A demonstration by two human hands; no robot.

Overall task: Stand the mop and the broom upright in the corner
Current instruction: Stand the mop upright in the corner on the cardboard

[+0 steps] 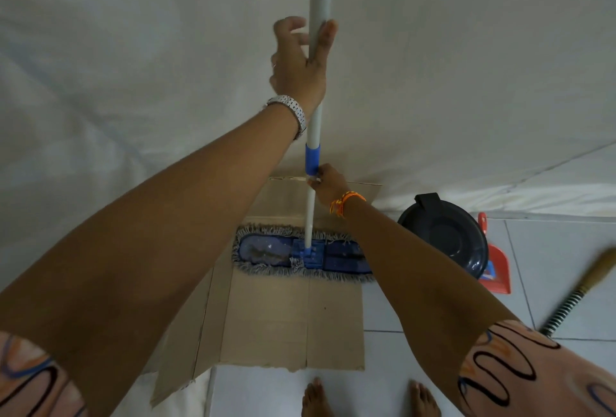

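The mop (305, 253) stands upright on flattened cardboard (266, 323) against the white wall. The left hand (300, 59) loosely cups its pole; the right hand (328, 183) pinches below the blue collar. Right of the mop: dark bucket (446, 240), red dustpan (498, 266), broom (580, 293).

Tiled floor (550, 250) carries cardboard (266, 323) (mop (300, 255) atop).

You have one view only, worn on your head, wide-angle, looking forward and steeply down at the white fabric wall (466, 66) close ahead. Your bare feet (316, 398) sit at the bottom edge, just this side of the flattened cardboard (266, 323) on the floor. Both forearms reach away from the lens toward that wall, filling the lower corners. Straight lines bend near the frame's edges.
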